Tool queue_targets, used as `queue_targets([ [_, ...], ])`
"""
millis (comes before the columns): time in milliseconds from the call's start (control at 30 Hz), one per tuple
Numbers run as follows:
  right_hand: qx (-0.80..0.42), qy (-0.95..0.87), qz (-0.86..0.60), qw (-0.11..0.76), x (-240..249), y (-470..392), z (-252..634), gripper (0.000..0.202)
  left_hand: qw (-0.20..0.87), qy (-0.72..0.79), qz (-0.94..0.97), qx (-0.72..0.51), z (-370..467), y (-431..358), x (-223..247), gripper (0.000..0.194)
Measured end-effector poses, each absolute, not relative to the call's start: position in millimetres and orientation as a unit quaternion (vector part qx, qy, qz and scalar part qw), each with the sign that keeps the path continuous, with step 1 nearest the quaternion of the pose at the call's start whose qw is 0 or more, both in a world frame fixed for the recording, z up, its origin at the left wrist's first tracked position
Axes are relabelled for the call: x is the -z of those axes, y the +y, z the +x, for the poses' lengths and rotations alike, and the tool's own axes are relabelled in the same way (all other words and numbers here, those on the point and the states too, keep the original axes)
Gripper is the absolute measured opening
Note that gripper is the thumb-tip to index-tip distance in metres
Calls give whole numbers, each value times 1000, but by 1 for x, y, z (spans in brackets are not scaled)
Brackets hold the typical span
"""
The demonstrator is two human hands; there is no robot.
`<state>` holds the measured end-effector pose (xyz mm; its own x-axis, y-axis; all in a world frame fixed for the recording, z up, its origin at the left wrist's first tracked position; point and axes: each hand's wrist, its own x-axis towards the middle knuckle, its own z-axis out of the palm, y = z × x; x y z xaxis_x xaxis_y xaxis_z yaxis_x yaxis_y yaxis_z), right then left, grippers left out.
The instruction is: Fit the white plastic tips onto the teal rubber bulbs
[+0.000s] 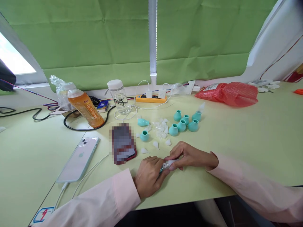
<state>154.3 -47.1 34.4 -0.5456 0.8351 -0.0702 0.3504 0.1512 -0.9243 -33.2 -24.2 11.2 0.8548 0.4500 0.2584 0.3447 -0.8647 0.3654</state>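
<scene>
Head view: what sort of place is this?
Probably an indoor worktable, perhaps in an office or small workshop. Signs: the table has a handwritten number label, a power strip with chargers plugged in, and small teal bulb-shaped pieces set out near the hands.

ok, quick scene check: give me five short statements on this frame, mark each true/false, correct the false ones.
1. The left hand and right hand meet at a small clear piece. True.
2. Every teal bulb stands mouth up. False: one teal bulb lies on its side.
3. A white cable is plugged into the pale phone. True.
4. The pale phone lies screen up. False: its back faces up.
5. The red bubble wrap lies right of the orange power strip. True.
</scene>
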Motion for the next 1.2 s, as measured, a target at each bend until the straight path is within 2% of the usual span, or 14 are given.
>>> queue_targets([
  [133, -551, -663, -423, 280, -30, -49, 149, 30, 151, 208, 946, -200, -34, -25, -9, 24],
  [233, -537, -625, -454, 339, -27, -52, 141, 32, 180, 231, 931, -219, -36, -25, -10, 26],
  [400, -422, -657, -469, 413, -35, -55, 136, 24, 283, 221, 899, -248, -38, -26, -14, 22],
  [467, -347, -667, -484, 449, -46, -55, 144, 16, 310, 197, 890, -271, -39, -25, -15, 28],
  [567, -266, -607, -551, 508, -70, -53, 167, 17, 279, 172, 893, -309, -40, -22, -14, 42],
  [700, -92, -553, -601, 570, -109, -34, 199, 24, 142, 182, 940, -253, -37, -20, -9, 31],
  [833, 52, -596, -609, 520, -129, 12, 213, 37, -8, 226, 958, -174, -33, -20, -4, 27],
  [933, 100, -631, -649, 414, -121, 50, 214, 42, -77, 248, 954, -152, -32, -19, -4, 31],
  [1067, 97, -625, -742, 221, -97, 81, 213, 37, -130, 268, 948, -115, -33, -17, -7, 29],
  [1200, 60, -627, -758, 167, -79, 91, 218, 32, -153, 269, 947, -82, -33, -15, -10, 22],
])
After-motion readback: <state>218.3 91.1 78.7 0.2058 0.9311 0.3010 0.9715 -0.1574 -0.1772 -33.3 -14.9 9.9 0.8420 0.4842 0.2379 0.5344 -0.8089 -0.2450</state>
